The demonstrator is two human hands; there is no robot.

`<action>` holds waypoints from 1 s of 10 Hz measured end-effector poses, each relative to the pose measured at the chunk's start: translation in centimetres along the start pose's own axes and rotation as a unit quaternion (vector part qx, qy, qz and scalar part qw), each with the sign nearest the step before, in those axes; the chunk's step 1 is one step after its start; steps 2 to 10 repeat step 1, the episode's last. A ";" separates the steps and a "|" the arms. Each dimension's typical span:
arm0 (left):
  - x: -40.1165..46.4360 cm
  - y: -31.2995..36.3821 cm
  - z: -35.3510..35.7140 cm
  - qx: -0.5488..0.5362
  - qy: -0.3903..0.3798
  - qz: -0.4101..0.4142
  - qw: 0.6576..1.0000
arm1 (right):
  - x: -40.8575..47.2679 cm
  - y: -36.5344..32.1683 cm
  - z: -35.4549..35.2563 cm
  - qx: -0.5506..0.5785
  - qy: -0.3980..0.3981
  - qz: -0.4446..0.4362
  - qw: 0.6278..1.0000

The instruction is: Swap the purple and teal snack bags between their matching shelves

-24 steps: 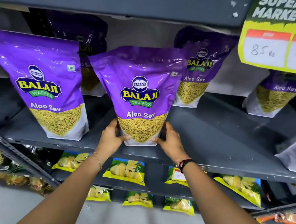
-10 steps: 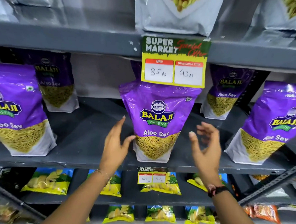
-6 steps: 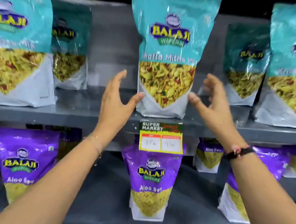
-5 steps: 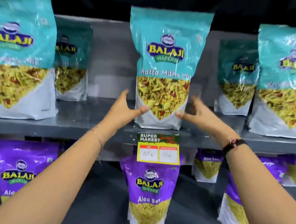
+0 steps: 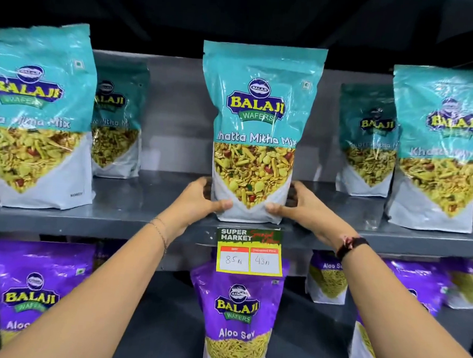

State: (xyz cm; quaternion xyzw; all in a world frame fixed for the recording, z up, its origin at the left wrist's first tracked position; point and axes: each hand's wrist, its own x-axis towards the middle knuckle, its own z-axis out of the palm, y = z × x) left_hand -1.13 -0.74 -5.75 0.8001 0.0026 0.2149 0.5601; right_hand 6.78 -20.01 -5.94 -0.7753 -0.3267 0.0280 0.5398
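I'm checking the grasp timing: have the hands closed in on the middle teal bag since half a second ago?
Yes. Both the left hand and right hand moved inward, now clasping the teal bag on its shelf.

Gripped bag point(image 5: 256, 130): teal top, white base, yellow-green mix print with red flecks. Directly beneath the grip, price tag point(image 5: 249, 252): yellow border, green header. Below that, purple bag point(image 5: 236, 317), yellow lettering.

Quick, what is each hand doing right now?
Left hand: closed on the middle teal bag, at its bottom left.
Right hand: closed on the same bag, at its bottom right.
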 end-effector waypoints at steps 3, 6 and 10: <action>-0.2 -0.1 0.0 0.008 0.019 0.002 1.000 | -0.6 -0.4 -0.1 -0.003 0.045 -0.012 0.999; -0.2 -0.1 0.0 0.008 0.019 0.002 1.000 | -0.6 -0.4 -0.1 -0.003 0.045 -0.012 0.999; -0.2 -0.1 0.0 0.008 0.019 0.002 1.000 | -0.6 -0.4 -0.1 -0.003 0.045 -0.012 0.999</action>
